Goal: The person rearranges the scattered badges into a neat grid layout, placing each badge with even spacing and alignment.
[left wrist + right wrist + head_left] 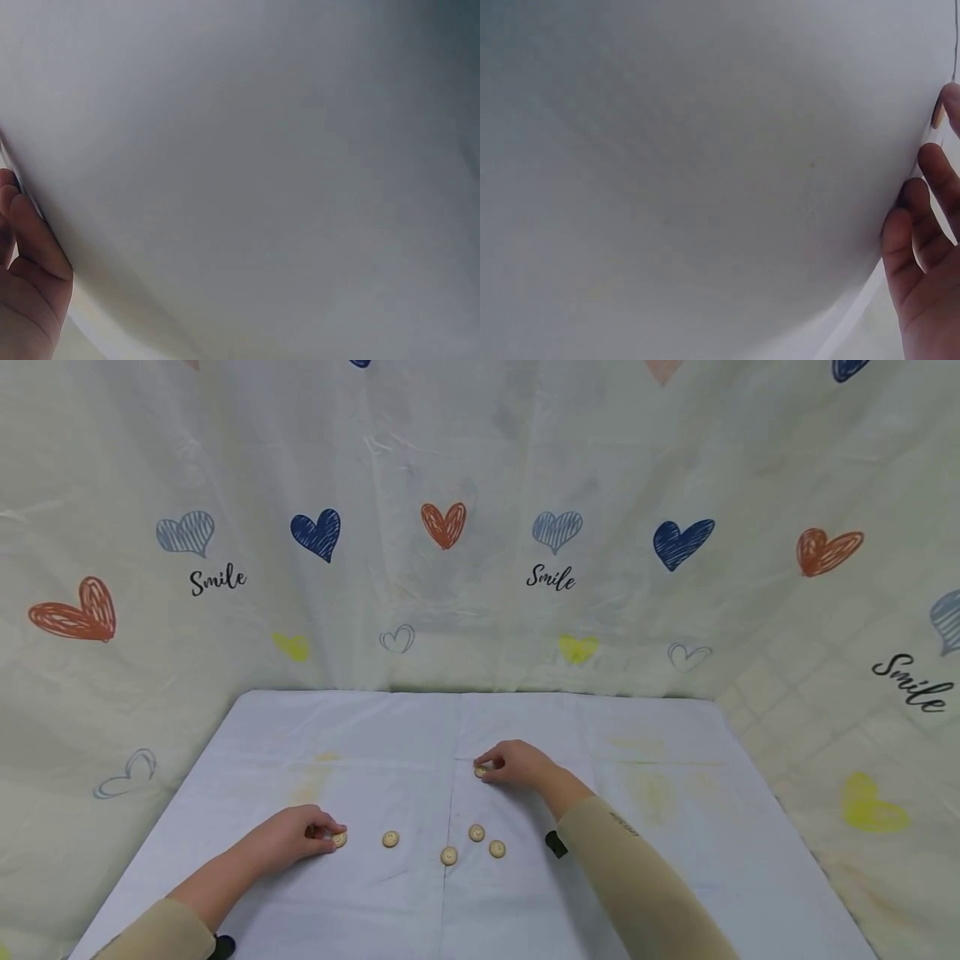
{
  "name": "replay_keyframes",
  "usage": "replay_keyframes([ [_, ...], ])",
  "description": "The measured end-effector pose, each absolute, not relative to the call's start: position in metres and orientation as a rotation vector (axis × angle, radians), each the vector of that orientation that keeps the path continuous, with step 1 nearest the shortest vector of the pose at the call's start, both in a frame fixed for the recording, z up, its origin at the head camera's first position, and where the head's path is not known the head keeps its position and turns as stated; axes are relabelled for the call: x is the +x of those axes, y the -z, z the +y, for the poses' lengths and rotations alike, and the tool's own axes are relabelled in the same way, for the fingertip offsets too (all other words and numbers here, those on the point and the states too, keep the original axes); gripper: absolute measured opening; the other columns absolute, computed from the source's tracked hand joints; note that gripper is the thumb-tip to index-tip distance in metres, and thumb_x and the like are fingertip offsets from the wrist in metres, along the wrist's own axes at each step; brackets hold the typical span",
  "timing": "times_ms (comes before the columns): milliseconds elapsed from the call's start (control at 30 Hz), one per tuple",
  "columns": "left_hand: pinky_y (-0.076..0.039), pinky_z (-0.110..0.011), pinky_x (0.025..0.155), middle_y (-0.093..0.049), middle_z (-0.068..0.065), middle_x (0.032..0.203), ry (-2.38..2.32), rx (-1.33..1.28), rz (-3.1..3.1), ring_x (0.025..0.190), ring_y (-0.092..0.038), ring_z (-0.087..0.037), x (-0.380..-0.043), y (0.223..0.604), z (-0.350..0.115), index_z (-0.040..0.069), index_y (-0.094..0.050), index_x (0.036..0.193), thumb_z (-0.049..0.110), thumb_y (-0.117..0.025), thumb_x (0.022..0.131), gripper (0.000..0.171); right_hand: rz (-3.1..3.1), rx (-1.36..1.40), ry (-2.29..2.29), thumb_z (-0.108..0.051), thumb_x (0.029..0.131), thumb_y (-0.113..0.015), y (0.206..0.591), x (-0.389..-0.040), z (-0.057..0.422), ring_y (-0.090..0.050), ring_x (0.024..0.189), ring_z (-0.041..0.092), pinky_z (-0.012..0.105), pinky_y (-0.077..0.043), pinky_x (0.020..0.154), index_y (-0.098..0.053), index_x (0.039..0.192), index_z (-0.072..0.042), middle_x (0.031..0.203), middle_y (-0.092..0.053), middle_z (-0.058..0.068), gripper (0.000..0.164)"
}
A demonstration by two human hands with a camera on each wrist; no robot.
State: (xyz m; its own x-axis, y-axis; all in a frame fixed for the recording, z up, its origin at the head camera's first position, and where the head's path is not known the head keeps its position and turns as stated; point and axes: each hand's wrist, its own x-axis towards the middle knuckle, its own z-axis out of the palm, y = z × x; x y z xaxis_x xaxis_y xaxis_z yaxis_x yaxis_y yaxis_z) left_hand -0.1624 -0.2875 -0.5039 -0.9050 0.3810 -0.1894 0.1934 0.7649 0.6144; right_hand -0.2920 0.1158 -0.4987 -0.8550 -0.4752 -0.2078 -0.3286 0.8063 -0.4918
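Observation:
On the left of the white cloth, my left hand (294, 837) has its thumb and forefinger at the edges of a round wooden button (340, 840), pinching it. Farther back, my right hand (522, 766) pinches another wooden button (480, 772) in the same way, low over the cloth. In the left wrist view only part of the left hand (34, 277) shows at the edge, its button out of sight. Curled fingers of the right hand (922, 240) stand against the cloth in the right wrist view, with a sliver of the button (937, 112) by the upper fingertip.
Between the hands lie several loose buttons: one (391, 839) near the left hand, and a group with a front button (448, 856), a back button (476, 832) and a right button (497, 849). A heart-printed curtain (495, 610) stands behind the cloth-covered table (660, 893).

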Motion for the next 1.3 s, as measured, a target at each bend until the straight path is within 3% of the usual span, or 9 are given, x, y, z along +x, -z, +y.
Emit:
replay_keyframes([
  [333, -0.043, -0.026, 0.066, -0.063, 0.012, 0.095, -0.864, 0.430, 2.664, 0.075, -0.048, -0.004, -0.166, 0.509, -0.284, 0.023, -0.075, 0.108, 0.027, -0.078, 0.086, 0.023, 2.621, -0.578, 0.745, -0.028, 0.087, -0.079, 0.485, -0.270, 0.133, -0.052, 0.078, 0.014, 0.031, -0.044, 0.071, -0.074, 0.120, -0.028, 0.084, -0.059, -0.005, 0.034],
  [600, -0.043, -0.026, 0.067, -0.060, 0.011, 0.087, -0.857, 0.401, 2.674, 0.075, -0.049, -0.006, -0.169, 0.511, -0.280, 0.022, -0.076, 0.108, 0.025, -0.079, 0.085, 0.024, 2.599, -0.760, 0.718, -0.031, 0.086, -0.078, 0.478, -0.239, 0.164, -0.054, 0.076, 0.009, 0.028, -0.046, 0.070, -0.073, 0.122, -0.024, 0.082, -0.059, -0.012, 0.036],
  [833, -0.044, -0.026, 0.068, -0.063, 0.011, 0.093, -0.847, 0.402, 2.664, 0.076, -0.050, -0.005, -0.168, 0.511, -0.281, 0.023, -0.075, 0.108, 0.027, -0.079, 0.085, 0.023, 2.559, -0.814, 0.785, -0.030, 0.088, -0.077, 0.475, -0.212, 0.192, -0.054, 0.074, 0.008, 0.027, -0.048, 0.067, -0.073, 0.122, -0.020, 0.082, -0.059, -0.013, 0.036],
  [1300, -0.042, -0.027, 0.067, -0.056, 0.009, 0.084, -0.821, 0.384, 2.702, 0.075, -0.049, -0.008, -0.161, 0.507, -0.284, 0.022, -0.076, 0.109, 0.027, -0.080, 0.084, 0.025, 2.494, -0.932, 0.815, -0.029, 0.084, -0.081, 0.484, -0.202, 0.189, -0.055, 0.073, 0.003, 0.024, -0.048, 0.069, -0.077, 0.115, -0.021, 0.080, -0.060, -0.016, 0.033],
])
